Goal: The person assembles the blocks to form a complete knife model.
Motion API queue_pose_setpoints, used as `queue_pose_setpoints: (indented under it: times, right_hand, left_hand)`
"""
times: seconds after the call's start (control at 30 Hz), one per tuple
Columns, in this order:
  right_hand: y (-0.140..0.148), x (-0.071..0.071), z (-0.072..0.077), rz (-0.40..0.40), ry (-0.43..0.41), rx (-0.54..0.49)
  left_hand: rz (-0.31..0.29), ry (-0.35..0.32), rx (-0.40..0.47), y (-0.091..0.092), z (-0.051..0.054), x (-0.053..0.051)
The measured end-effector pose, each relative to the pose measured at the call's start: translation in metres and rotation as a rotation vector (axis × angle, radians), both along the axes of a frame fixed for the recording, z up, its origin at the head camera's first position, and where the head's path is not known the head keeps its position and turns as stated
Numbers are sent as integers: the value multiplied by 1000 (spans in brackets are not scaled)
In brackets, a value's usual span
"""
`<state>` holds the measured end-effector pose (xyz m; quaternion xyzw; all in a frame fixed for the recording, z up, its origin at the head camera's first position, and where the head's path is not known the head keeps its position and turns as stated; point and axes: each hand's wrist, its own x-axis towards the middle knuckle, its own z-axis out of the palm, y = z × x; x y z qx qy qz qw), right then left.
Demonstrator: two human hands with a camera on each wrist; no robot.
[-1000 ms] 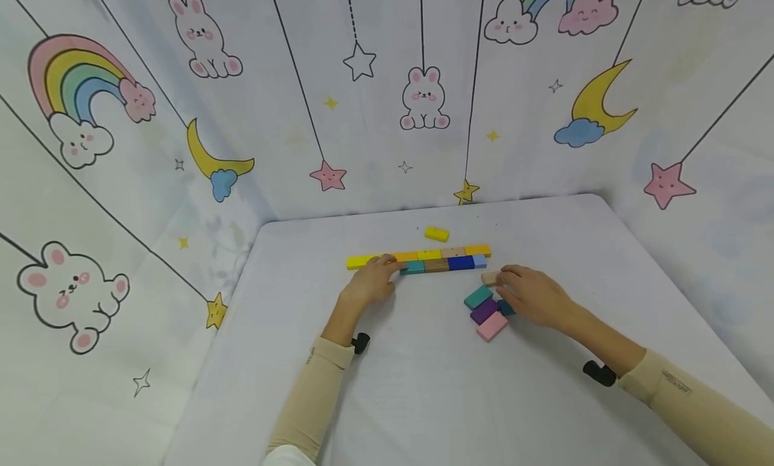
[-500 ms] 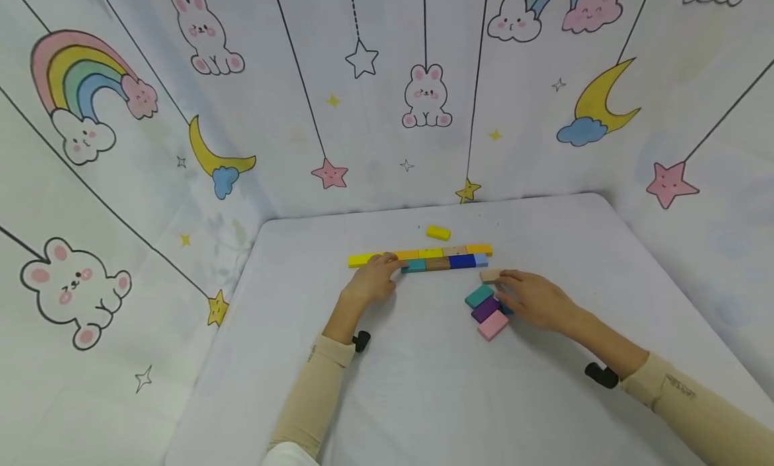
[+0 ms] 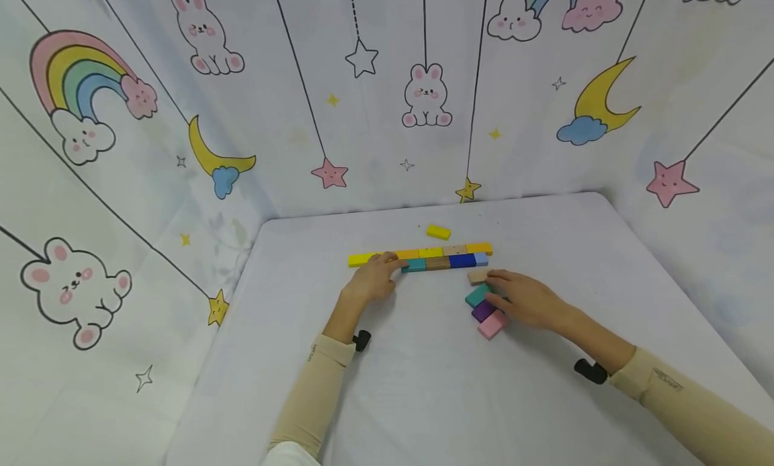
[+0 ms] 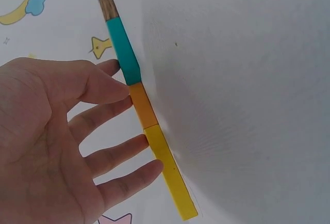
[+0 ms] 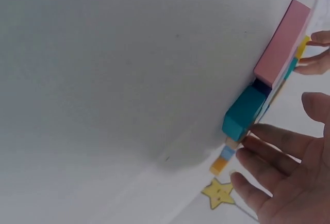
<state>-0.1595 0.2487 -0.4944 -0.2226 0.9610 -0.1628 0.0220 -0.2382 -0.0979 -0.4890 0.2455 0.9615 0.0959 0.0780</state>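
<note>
Head view: two loose hands at a spread of coloured blocks

A printed backdrop (image 3: 375,117) fills the top and sides of the frame, above a white table (image 3: 423,399). Beige sleeves (image 3: 311,399) enter from bottom left and lower right. Mid-frame, a back row (image 3: 431,253) of yellow, orange and wooden blocks runs sideways; a shorter front row (image 3: 462,260) lies along its near side, right ends roughly level, probably for a tidy edge.

The right hand (image 3: 526,298), right of centre, has its fingers loosely extended, grasping nothing; a fingertip meets the right end of the tan block (image 3: 478,277), seemingly to push rather than lift it. The left hand (image 3: 373,278), left of centre, spreads nearly straight fingers along the rows, thumb tip near the seam of orange and teal, probably just steadying them.

Below the tan block, teal (image 3: 477,295), purple (image 3: 482,311) and pink (image 3: 492,325) blocks lie aslant, partly behind the right thumb. One yellow block (image 3: 438,232) sits apart, above the back row.
</note>
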Motion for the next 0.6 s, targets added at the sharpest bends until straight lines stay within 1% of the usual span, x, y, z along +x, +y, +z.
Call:
queue_pose_setpoints:
  times: [0.17, 0.3, 0.47, 0.53, 0.6]
  right_hand:
    - [-6, 0, 1, 19, -18, 14]
    - [-12, -1, 2, 37, -2, 24]
    - [-20, -3, 1, 103, 37, 42]
    - [-24, -4, 1, 120, 38, 51]
    - [-27, -5, 2, 118, 27, 70]
  left_hand:
    - [0, -7, 0, 1, -2, -1]
    - [-3, 2, 9, 3, -3, -1]
    - [-2, 1, 6, 3, -3, -1]
    - [1, 7, 1, 2, -2, -2]
    - [3, 13, -1, 2, -2, -2]
